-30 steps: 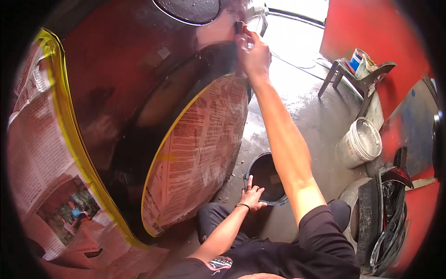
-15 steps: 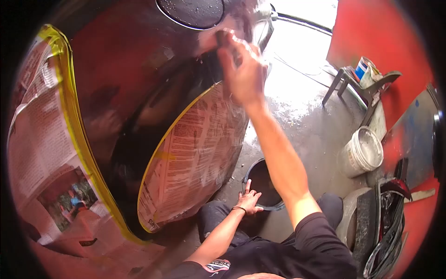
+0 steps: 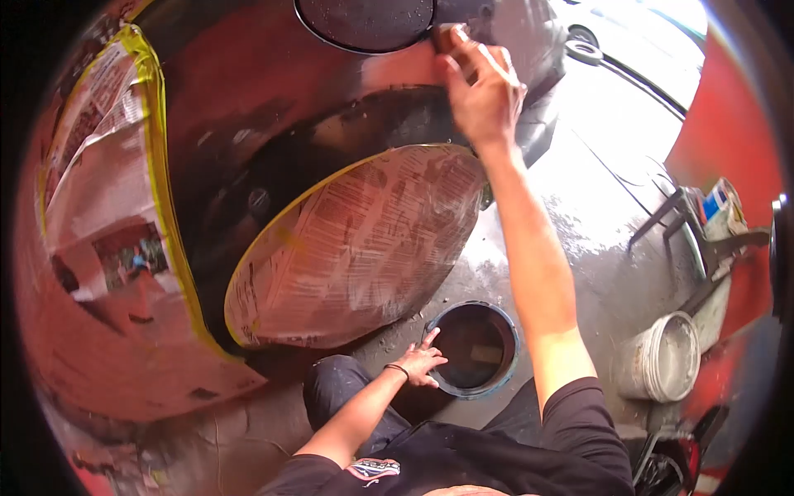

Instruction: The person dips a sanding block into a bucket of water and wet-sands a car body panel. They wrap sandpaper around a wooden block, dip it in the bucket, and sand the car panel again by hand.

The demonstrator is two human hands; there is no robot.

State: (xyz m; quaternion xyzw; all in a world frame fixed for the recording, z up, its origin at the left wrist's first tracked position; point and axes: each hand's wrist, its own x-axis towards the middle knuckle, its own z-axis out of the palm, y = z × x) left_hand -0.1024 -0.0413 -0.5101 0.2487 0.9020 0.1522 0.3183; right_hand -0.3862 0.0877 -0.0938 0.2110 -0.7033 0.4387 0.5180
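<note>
My right hand (image 3: 488, 95) is closed on a small dark pad (image 3: 445, 40), its fingers curled and slightly blurred. It presses against the dark, wet-looking car body panel (image 3: 331, 70), just right of a round black-rimmed cap (image 3: 364, 21). Newspaper edged with yellow tape covers an oval headlight-shaped area (image 3: 364, 240) below that hand. Down by my knees, my left hand (image 3: 419, 364) has its fingers spread at the near-left rim of a round dark bucket (image 3: 514, 351). Inside the bucket a pale rectangular patch shows; what it is, I cannot tell.
More newspaper (image 3: 103, 182) with yellow tape covers the car at left. To the right stand a whitish bucket (image 3: 662, 355) and a grey plastic chair (image 3: 695, 227) bearing a blue-and-white can (image 3: 718, 198). A red wall (image 3: 728, 107) rises behind them, and a tyre (image 3: 584, 52) lies farther off.
My right hand stays on the panel near the cap, having shifted slightly rightward along it. My left hand remains at the bucket. The whole view has tilted, showing more of the bucket's opening.
</note>
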